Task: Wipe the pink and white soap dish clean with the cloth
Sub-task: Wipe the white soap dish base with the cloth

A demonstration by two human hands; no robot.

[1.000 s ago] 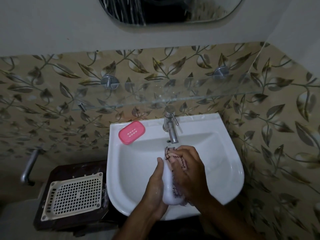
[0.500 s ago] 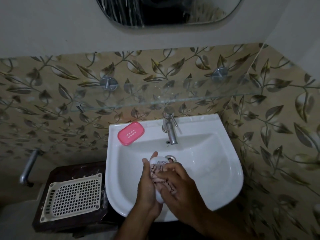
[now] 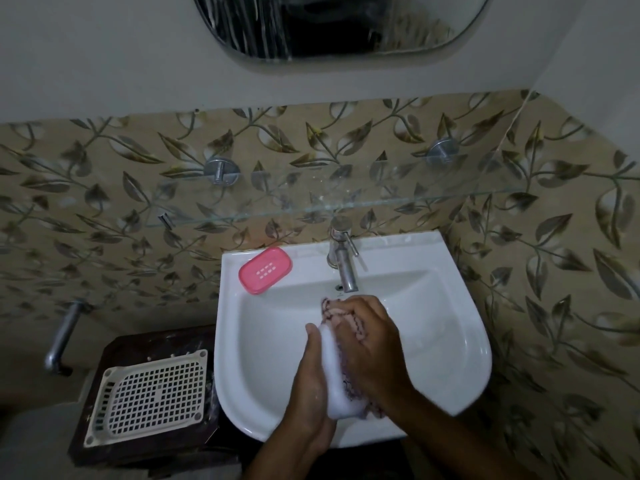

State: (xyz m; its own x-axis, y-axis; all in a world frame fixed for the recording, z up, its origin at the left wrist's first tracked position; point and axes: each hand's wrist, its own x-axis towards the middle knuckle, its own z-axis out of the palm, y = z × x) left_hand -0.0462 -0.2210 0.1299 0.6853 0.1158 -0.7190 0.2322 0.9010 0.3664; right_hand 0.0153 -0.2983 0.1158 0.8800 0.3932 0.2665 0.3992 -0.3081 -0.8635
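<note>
A home bathroom: a white wall-hung washbasin (image 3: 450,341) with a steel tap (image 3: 341,263) just beyond the grip, a glass shelf (image 3: 346,206) over it, a mirror (image 3: 339,26) higher up, and leaf-patterned tiles (image 3: 104,188) on both walls.

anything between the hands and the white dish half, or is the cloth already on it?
Nothing visible in the way. The left hand holds the white dish half over the sink, and the right hand presses the cloth straight against it. The pink half sits apart on the sink's back-left rim, beside the tap.
</note>
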